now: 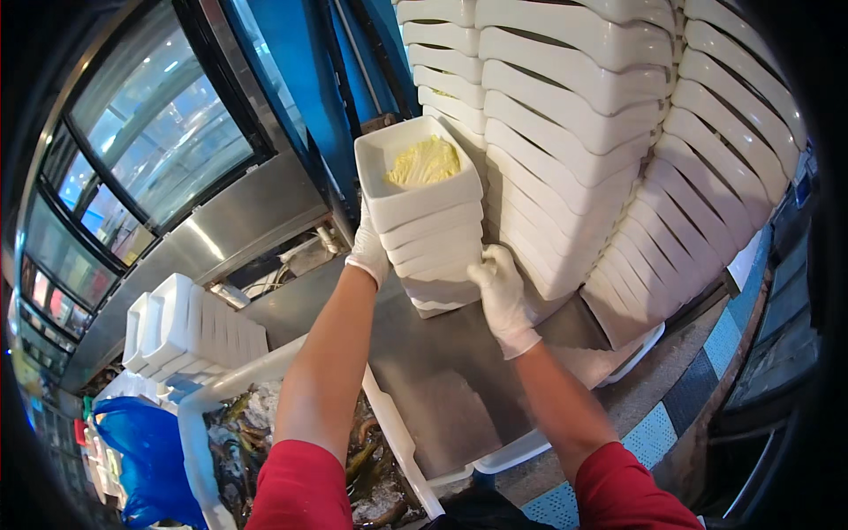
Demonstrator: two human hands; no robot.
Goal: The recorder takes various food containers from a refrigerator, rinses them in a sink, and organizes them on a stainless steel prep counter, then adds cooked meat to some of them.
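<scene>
A stack of white square bowls [434,232] stands on a metal work surface [437,411], a yellow-green cabbage leaf [424,162] lying in its top bowl. My left hand [370,245], in a white glove, is against the stack's left side, its fingers partly hidden behind the bowls. At the stack's lower right, my gloved right hand [503,291] touches the bowls with bent fingers. Taller stacks of white bowls [570,152] rise just behind and to the right.
Below my left arm is a white bin [192,437] of ice and what looks like seafood. Nested white containers [199,324] lie beyond it, near a blue plastic bag [149,464]. Glass tanks in a metal frame [265,205] line the left. A tiled ledge [652,430] runs along the right.
</scene>
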